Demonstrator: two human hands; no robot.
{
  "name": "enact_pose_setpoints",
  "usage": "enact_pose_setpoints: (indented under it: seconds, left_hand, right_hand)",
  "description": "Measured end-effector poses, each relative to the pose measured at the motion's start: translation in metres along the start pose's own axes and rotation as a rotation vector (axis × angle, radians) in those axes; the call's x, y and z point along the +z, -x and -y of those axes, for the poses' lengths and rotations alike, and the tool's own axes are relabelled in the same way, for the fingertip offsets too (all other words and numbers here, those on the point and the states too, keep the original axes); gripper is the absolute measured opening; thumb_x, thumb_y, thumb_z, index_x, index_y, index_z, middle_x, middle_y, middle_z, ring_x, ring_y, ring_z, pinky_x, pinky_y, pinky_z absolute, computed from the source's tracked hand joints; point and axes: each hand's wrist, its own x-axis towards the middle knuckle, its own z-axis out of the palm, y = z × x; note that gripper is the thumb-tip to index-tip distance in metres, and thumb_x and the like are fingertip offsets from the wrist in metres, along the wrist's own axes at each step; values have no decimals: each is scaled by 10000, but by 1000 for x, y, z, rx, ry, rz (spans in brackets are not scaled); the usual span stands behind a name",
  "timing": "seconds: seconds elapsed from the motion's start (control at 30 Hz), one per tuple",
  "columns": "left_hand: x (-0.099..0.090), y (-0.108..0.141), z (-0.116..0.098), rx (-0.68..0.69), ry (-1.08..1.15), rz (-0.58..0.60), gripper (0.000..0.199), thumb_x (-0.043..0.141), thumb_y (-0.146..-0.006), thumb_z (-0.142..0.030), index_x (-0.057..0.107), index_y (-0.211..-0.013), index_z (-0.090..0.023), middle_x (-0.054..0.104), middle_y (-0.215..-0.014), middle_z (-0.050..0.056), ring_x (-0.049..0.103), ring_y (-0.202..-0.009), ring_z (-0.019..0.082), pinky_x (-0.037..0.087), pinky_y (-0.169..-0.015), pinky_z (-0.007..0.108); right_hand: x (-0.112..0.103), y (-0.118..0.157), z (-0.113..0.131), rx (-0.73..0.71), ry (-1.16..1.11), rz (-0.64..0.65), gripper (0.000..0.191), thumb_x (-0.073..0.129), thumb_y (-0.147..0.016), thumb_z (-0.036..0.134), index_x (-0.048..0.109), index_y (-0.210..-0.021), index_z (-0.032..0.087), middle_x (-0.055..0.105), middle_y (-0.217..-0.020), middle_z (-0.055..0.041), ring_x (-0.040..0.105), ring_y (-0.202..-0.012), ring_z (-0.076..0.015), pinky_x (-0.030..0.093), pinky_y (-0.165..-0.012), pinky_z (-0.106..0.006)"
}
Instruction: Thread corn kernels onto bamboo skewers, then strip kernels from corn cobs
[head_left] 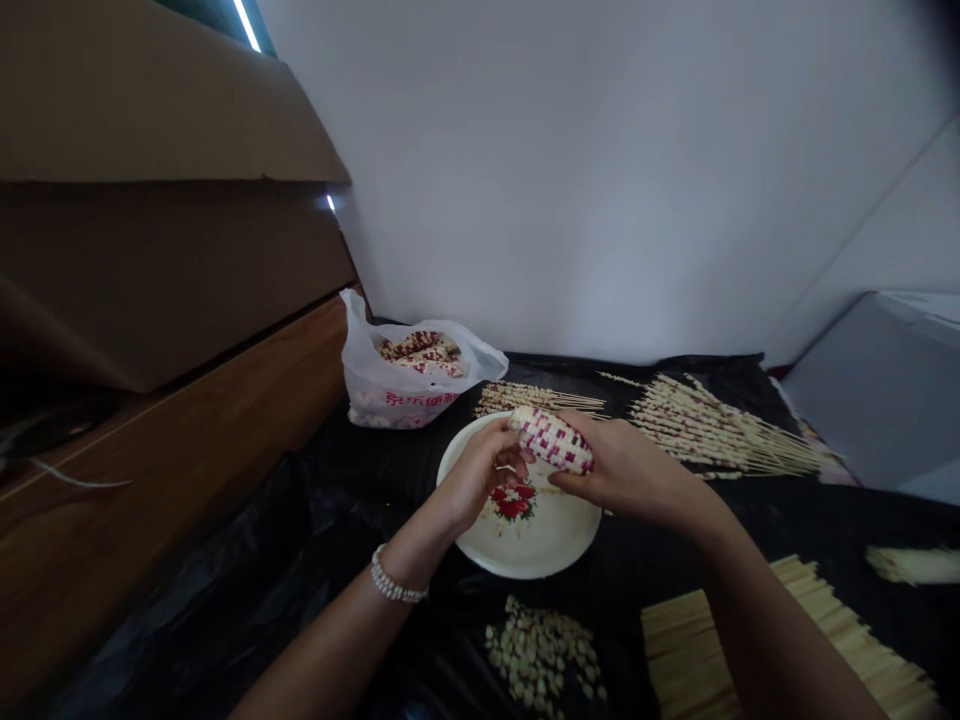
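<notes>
Risk first: the corn cob (553, 440) could've slipped or twisted, since the right hand (615, 460) seemed to carry it alone by one end, thumb below, fingers over the top. The left hand (480, 475) was half curled just beside the other end; couldn't tell if it touched the cob or pinched a kernel. Second risk, my read: kernels flicked off hard could've jumped the rim of the white basin (555, 545) below the hands and got lost on the black sheet (330, 500). The bracelet (396, 580) on the left wrist might've snagged too (minor)

Cob itself: held up over the basin's far half, tilted, left end higher. Cream kernels with a purple-red scatter, tight rows, mostly full on the side in view; underside hidden by the right hand's grip. Loose kernels (495, 525) lay in the basin under the left hand, near its red flower print. More cobs (421, 353) sat in a plastic bag (397, 405) beyond the left hand, and kernel-threaded sticks (694, 425) lay past the right hand
</notes>
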Motion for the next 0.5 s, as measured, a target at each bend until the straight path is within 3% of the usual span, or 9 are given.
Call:
enact_pose_setpoints:
  seconds: [0.17, 0.5]
  left_hand:
    - [0, 0, -1, -59, 44, -13, 259, 522, -780, -393, 563, -719, -144, 561, -670, 22, 486, -538, 89, 342, -475, 199]
    - [-2, -2, 2, -83, 72, 12, 235, 538, -766, -381, 559, -750, -147, 571, -682, 24, 515, -556, 103, 336, -489, 211]
  right_hand:
    - [1, 2, 3, 4, 65, 12, 374, 613, -755, 319, 526, -1101, 206, 692, -905, -55, 630, -777, -232, 362, -628, -302]
    - [1, 2, 4, 9, 102, 4, 493, 623, -740, 321, 512, -1213, 233, 702, -952, -62, 634, -785, -240, 352, -603, -300]
